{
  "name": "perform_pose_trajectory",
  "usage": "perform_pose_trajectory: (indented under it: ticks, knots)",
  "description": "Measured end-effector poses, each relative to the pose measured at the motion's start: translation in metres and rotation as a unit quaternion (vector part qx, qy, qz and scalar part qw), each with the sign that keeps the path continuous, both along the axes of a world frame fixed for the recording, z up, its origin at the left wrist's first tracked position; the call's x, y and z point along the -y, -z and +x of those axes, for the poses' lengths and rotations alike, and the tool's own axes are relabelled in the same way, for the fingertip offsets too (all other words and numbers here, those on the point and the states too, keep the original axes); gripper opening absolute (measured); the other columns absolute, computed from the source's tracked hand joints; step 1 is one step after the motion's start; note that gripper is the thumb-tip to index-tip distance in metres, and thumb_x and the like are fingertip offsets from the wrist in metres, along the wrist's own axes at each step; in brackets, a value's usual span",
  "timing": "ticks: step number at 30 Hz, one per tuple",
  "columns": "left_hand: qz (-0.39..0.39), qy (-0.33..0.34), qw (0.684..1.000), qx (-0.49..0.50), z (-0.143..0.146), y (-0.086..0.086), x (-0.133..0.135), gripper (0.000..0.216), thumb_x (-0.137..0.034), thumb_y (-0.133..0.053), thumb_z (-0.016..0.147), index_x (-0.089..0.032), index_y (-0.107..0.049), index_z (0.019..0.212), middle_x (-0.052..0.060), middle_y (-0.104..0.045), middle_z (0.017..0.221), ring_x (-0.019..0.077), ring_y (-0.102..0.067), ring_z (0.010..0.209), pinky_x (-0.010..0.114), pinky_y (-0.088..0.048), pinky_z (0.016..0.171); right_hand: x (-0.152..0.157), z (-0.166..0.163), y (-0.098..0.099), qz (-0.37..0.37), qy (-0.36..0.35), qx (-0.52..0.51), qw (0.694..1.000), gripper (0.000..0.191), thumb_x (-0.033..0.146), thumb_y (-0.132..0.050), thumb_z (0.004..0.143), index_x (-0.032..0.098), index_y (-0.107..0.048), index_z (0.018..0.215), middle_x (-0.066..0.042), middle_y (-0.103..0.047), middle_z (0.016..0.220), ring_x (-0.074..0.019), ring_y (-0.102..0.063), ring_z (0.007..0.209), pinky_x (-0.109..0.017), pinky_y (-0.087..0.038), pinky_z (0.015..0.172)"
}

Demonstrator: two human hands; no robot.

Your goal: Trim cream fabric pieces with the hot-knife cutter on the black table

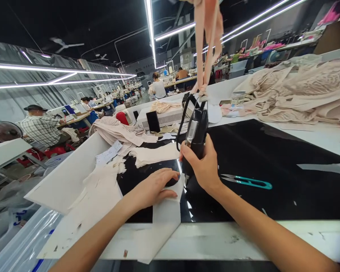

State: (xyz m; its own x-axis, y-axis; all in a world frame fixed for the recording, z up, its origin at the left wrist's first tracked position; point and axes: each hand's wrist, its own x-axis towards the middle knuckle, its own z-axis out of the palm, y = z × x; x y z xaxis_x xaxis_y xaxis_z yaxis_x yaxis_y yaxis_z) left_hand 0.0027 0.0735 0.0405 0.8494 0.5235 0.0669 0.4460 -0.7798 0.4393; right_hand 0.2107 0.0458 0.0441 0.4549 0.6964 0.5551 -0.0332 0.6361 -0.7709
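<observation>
My right hand (204,166) is wrapped round a black handheld tool (196,134) that hangs from beige fabric strips (206,41) coming down from above. The tool stands upright over the glossy black work surface (272,158). My left hand (155,187) lies flat, fingers stretched out, on a pale fabric piece (167,211) at the black surface's near left edge. More beige cut pieces (153,154) lie just beyond my left hand. Teal thread snips (248,182) rest on the black surface to the right of my right wrist.
A big heap of beige lace fabric (297,90) fills the table's far right. A white tray (164,116) and a dark phone (153,121) sit beyond. White boards (65,181) slope off at left. Other people work at distant sewing stations; a fan (5,131) stands far left.
</observation>
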Motion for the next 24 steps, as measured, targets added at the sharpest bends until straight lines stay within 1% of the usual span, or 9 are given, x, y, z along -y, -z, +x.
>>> perform_pose_trajectory:
  ticks: [2, 4, 9, 13, 15, 19, 22, 24]
  knots:
    - [-0.021, 0.026, 0.999, -0.015, 0.001, 0.003, -0.009, 0.051, -0.031, -0.091, 0.102, -0.025, -0.066, 0.147, 0.012, -0.070, 0.158, 0.0330, -0.051, 0.166, 0.052, -0.047, 0.135, -0.001, -0.003, 0.001, 0.000, -0.003, -0.003, 1.000, 0.041, 0.054, -0.091, 0.089, 0.028, -0.060, 0.099, 0.004, -0.069, 0.082, -0.0180, -0.064, 0.066, -0.034, -0.055, 0.062]
    - [-0.025, 0.036, 0.998, -0.035, 0.001, 0.004, -0.013, 0.053, -0.035, -0.092, 0.102, -0.027, -0.067, 0.148, 0.013, -0.071, 0.157, 0.0348, -0.047, 0.169, 0.054, -0.049, 0.134, -0.001, -0.006, 0.003, 0.005, -0.006, -0.010, 1.000, 0.039, 0.052, -0.090, 0.088, 0.028, -0.061, 0.098, 0.003, -0.069, 0.084, -0.0188, -0.063, 0.071, -0.034, -0.055, 0.064]
    - [-0.020, 0.032, 0.998, -0.053, -0.002, 0.004, -0.014, 0.049, -0.038, -0.090, 0.103, -0.023, -0.068, 0.144, 0.019, -0.067, 0.159, 0.0369, -0.054, 0.163, 0.056, -0.052, 0.129, -0.004, -0.013, 0.002, 0.012, -0.014, -0.015, 1.000, 0.035, 0.048, -0.089, 0.088, 0.029, -0.061, 0.098, 0.003, -0.067, 0.086, -0.0197, -0.061, 0.075, -0.035, -0.054, 0.068]
    - [-0.026, 0.019, 0.998, -0.057, -0.002, 0.003, -0.012, 0.045, -0.039, -0.090, 0.102, -0.023, -0.069, 0.139, 0.016, -0.070, 0.150, 0.0351, -0.062, 0.152, 0.059, -0.051, 0.129, -0.004, -0.017, 0.000, 0.010, -0.014, -0.015, 1.000, 0.035, 0.048, -0.089, 0.086, 0.029, -0.061, 0.097, 0.003, -0.064, 0.083, -0.0198, -0.059, 0.074, -0.035, -0.053, 0.066]
    - [-0.027, 0.017, 0.998, -0.056, -0.002, 0.004, -0.013, 0.044, -0.040, -0.090, 0.103, -0.024, -0.069, 0.138, 0.014, -0.071, 0.148, 0.0349, -0.061, 0.152, 0.063, -0.047, 0.133, -0.004, -0.018, -0.001, 0.005, -0.012, -0.014, 1.000, 0.035, 0.048, -0.089, 0.086, 0.029, -0.061, 0.097, 0.003, -0.065, 0.083, -0.0199, -0.059, 0.074, -0.034, -0.053, 0.065]
    - [-0.028, 0.017, 0.998, -0.060, -0.003, 0.007, -0.014, 0.046, -0.042, -0.089, 0.104, -0.027, -0.069, 0.142, 0.013, -0.072, 0.154, 0.0367, -0.052, 0.164, 0.071, -0.032, 0.140, -0.003, -0.018, 0.000, 0.003, -0.008, -0.011, 1.000, 0.036, 0.049, -0.088, 0.086, 0.029, -0.061, 0.098, 0.003, -0.067, 0.085, -0.0201, -0.060, 0.076, -0.035, -0.054, 0.067]
    - [-0.034, 0.021, 0.996, -0.075, -0.005, 0.007, -0.015, 0.046, -0.043, -0.087, 0.105, -0.028, -0.067, 0.144, 0.012, -0.071, 0.157, 0.0369, -0.043, 0.172, 0.075, -0.023, 0.142, -0.004, -0.018, 0.000, 0.008, -0.006, -0.008, 1.000, 0.036, 0.049, -0.088, 0.087, 0.029, -0.061, 0.098, 0.002, -0.068, 0.086, -0.0202, -0.061, 0.076, -0.035, -0.055, 0.067]
    - [-0.037, 0.020, 0.996, -0.082, -0.007, 0.007, -0.014, 0.044, -0.043, -0.086, 0.106, -0.028, -0.067, 0.143, 0.012, -0.069, 0.162, 0.0371, -0.040, 0.174, 0.078, -0.020, 0.142, -0.004, -0.018, 0.001, 0.010, -0.004, -0.008, 1.000, 0.035, 0.049, -0.088, 0.087, 0.029, -0.061, 0.099, 0.002, -0.068, 0.086, -0.0202, -0.062, 0.076, -0.035, -0.055, 0.067]
